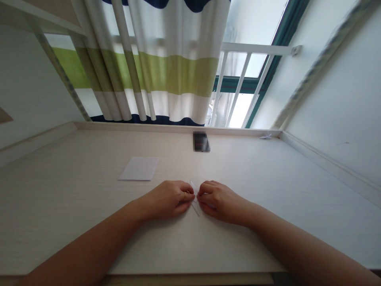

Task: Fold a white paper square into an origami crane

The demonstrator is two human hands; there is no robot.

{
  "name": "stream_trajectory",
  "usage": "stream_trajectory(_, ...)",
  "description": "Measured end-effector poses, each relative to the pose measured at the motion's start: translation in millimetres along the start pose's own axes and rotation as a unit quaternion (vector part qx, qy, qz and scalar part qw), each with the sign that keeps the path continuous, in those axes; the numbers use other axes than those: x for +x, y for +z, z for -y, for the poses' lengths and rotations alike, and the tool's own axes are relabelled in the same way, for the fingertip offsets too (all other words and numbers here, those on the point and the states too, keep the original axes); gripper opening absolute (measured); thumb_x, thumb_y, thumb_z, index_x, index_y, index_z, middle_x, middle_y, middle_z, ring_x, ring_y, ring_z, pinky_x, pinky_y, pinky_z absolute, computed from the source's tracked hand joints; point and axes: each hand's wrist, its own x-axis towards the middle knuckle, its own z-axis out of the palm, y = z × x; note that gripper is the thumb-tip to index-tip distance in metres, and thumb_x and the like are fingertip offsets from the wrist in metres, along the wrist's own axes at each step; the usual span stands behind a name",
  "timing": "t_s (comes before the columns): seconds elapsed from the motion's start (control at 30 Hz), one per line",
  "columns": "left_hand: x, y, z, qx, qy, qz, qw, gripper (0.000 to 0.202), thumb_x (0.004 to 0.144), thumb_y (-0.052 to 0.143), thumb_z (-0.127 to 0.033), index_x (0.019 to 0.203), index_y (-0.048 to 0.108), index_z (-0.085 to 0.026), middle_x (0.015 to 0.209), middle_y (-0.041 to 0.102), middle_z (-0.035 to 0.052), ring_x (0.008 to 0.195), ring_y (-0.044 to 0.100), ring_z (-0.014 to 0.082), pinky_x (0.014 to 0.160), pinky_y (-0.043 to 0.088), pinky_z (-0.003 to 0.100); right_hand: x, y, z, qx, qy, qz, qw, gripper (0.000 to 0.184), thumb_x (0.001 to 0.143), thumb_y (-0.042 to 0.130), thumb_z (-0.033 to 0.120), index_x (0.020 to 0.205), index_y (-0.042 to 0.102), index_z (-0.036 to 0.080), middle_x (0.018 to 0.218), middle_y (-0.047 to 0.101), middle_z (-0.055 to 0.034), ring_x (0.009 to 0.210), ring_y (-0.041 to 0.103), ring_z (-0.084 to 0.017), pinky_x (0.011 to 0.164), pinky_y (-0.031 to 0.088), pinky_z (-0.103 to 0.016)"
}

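My left hand [171,198] and my right hand [217,198] rest side by side on the pale wooden table [74,206], fingers curled inward. Between them they pinch a small folded piece of white paper [194,198]; only thin white edges of it show between the fingertips. A ring sits on a finger of my left hand. Most of the paper is hidden under the fingers.
A flat white sheet of paper [138,168] lies on the table to the far left of my hands. A small dark blurred object [201,142] stands near the table's back edge. A tiny white folded thing [266,136] sits at the back right corner. A striped curtain [166,71] hangs behind.
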Motion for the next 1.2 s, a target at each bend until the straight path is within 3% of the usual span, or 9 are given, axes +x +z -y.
stream_trajectory(0.3, 2.4, 7.1, 0.8, -0.040, -0.048, 0.001, 0.998, 0.023, 0.079, 0.044, -0.019, 0.088, 0.066, -0.017, 0.103, 0.057, 0.0075, 0.088, 0.056, 0.0159, 0.082, 0.043, 0.026, 0.5, 5.5, 13.9, -0.057, 0.060, 0.009, 0.997, 0.021, 0.078, 0.044, 0.010, 0.094, 0.059, 0.010, 0.084, 0.055, -0.0108, 0.078, 0.047, -0.018, 0.071, 0.040, -0.031)
stream_trajectory(0.43, 3.5, 8.7, 2.3, -0.052, -0.050, -0.003, 0.997, 0.022, 0.079, 0.044, -0.017, 0.085, 0.066, -0.015, 0.100, 0.057, 0.0073, 0.087, 0.055, 0.0156, 0.082, 0.042, 0.026, 2.3, 7.6, 19.2, -0.088, 0.074, 0.026, 0.993, 0.017, 0.077, 0.044, 0.007, 0.086, 0.058, 0.010, 0.084, 0.053, -0.0111, 0.076, 0.045, -0.018, 0.070, 0.039, -0.032)
stream_trajectory(0.77, 0.0, 5.1, -1.2, -0.051, -0.055, -0.008, 0.997, 0.023, 0.079, 0.044, -0.017, 0.080, 0.067, -0.017, 0.096, 0.060, 0.0049, 0.081, 0.057, 0.0143, 0.079, 0.043, 0.024, 4.2, 5.2, 18.3, -0.102, 0.065, 0.052, 0.991, 0.021, 0.080, 0.039, 0.007, 0.088, 0.058, 0.009, 0.087, 0.054, -0.0113, 0.076, 0.046, -0.020, 0.065, 0.042, -0.032)
stream_trajectory(1.2, -0.2, 4.9, -0.7, -0.056, -0.046, -0.006, 0.997, 0.028, 0.084, 0.038, -0.023, 0.088, 0.065, -0.016, 0.100, 0.058, 0.0069, 0.087, 0.055, 0.0150, 0.082, 0.042, 0.026, 1.8, 2.0, 13.8, -0.064, 0.072, 0.038, 0.995, 0.021, 0.082, 0.038, 0.009, 0.086, 0.058, 0.011, 0.087, 0.054, -0.0108, 0.077, 0.047, -0.018, 0.072, 0.040, -0.033)
